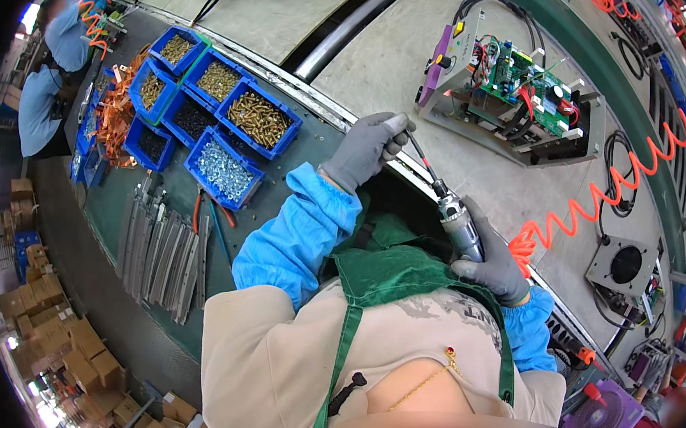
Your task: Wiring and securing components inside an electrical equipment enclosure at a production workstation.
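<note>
My right hand [496, 266], in a grey glove, is wrapped round a silver and black air screwdriver [459, 225]. Its long thin bit [421, 154] points up and left, toward my other hand. My left hand [361, 154], also gloved, is closed, with thumb and fingers pinched at the bit's tip. What sits between those fingertips is too small to make out. Just beyond the tool stands an opened machine unit [527, 100] with a green circuit board, loose wires and a purple front panel.
Blue bins [261, 119] of brass, black and silver fasteners stand to the left. Grey metal strips [162, 250] lie below them, near pliers with red handles [197, 210]. An orange coiled air hose [600, 197] stretches across the right. Two co-workers in blue [43, 111] are at far left.
</note>
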### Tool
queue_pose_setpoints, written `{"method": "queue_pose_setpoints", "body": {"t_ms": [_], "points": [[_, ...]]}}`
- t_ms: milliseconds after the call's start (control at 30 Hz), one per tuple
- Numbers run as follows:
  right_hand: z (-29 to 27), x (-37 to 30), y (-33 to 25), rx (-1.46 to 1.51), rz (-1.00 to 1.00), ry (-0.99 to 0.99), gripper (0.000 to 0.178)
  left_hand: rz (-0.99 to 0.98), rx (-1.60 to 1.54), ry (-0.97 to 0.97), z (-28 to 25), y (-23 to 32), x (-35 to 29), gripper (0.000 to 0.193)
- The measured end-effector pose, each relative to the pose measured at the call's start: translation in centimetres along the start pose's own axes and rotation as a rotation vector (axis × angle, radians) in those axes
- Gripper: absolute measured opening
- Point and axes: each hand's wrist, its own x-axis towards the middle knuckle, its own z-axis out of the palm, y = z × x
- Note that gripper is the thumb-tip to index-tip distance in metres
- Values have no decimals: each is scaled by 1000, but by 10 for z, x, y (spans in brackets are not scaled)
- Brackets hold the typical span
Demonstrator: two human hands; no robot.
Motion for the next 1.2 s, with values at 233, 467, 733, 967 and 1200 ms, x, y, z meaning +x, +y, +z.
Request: {"method": "queue_pose_setpoints", "body": {"t_ms": [233,467,733,967,1200], "points": [[14,-1,-6,270,71,-50,110,90,480,-109,-5,24,-13,32],[32,23,-18,209,174,-92,109,397,194,222,-21,-15,-49,29],[30,27,-21,212,104,-40,105,-343,1646,1646,-205,-30,-245,28],[17,23,-21,177,61,-15,104,-95,1742,1802,-185,2,-266,25],[1,-11,-14,227,-21,157,106,815,908,810,-77,81,-166,27]]}}
